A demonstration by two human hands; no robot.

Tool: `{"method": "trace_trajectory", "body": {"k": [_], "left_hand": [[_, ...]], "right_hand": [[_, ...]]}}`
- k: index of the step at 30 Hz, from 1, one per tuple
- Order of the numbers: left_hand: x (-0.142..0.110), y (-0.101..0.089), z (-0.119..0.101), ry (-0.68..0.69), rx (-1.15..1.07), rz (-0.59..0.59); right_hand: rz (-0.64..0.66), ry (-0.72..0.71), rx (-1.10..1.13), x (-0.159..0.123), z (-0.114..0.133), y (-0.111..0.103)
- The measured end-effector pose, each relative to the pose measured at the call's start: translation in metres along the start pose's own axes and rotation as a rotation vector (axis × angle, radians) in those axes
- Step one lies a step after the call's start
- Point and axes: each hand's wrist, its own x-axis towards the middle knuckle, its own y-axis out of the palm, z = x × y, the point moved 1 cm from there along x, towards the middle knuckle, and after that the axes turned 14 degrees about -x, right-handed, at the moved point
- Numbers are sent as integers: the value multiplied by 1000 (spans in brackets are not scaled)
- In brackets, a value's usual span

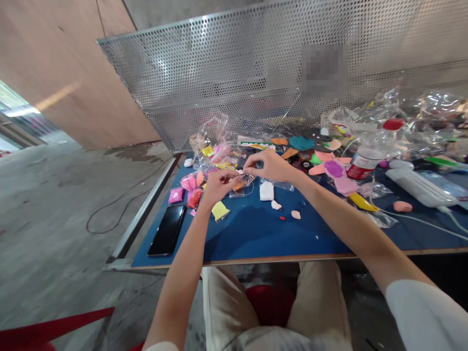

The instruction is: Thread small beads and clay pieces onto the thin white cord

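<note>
My left hand and my right hand meet over the far middle of the blue table, fingertips almost touching. Each hand is closed in a pinch. A small pale bit shows between the fingertips, too small to name. Just below them lies a clear plastic packet. A white clay block rests under my right wrist, with small pale lumps and a tiny red piece nearer me. Beside my left wrist are a yellow packet, a red packet and a pink packet.
A black phone lies at the table's left edge. To the right stand a bottle with a red cap and a white device with a cable. Crumpled clear bags line the back, before a perforated metal panel.
</note>
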Motion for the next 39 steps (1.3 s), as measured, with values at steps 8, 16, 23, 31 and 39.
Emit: {"method": "trace_trajectory", "body": {"k": [8, 16, 23, 31, 39], "left_hand": [[1, -2, -4, 69, 75, 60], [1, -1, 5, 112, 147, -34], [2, -3, 3, 156, 164, -30], [1, -3, 5, 123, 149, -14], [2, -4, 9, 175, 160, 14]], "right_hand": [[88, 88, 37, 2, -2, 5], [85, 103, 31, 3, -6, 9], [119, 77, 41, 4, 1, 10], [184, 79, 28, 4, -1, 13], [185, 36, -49, 4, 0, 11]]}}
